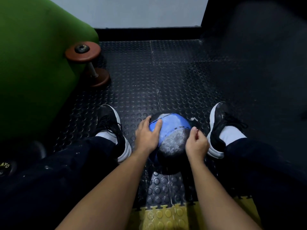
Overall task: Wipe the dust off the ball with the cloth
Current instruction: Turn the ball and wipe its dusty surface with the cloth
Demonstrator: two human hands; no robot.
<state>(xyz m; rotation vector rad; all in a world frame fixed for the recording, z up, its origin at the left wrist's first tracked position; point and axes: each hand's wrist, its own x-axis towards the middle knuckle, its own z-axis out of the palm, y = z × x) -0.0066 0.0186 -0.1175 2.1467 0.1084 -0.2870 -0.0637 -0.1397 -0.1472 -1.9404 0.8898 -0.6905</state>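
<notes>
The left hand (147, 136) lies flat on the dusty blue-and-black ball (171, 138); the right hand (196, 143) is curled beside it.

Blue and black panels on the ball (172, 130), split by dark dashed seam lines, and the near black panel carries a pale grey-white speckle of dust. Under it the floor mat (166, 77) is black, stamped all over with raised round studs. Nearest the camera, a yellow mat (166, 214) with the same stud pattern and a jigsaw edge. Shoes: the left shoe (113, 128) and the right shoe (221, 127) are both black with white soles, black laces, white socks, dark navy trousers. Upper left, a bright green padded block (33, 63). Beside it a dumbbell (89, 63) with reddish-brown discs, a black cap and a silvery bar
</notes>
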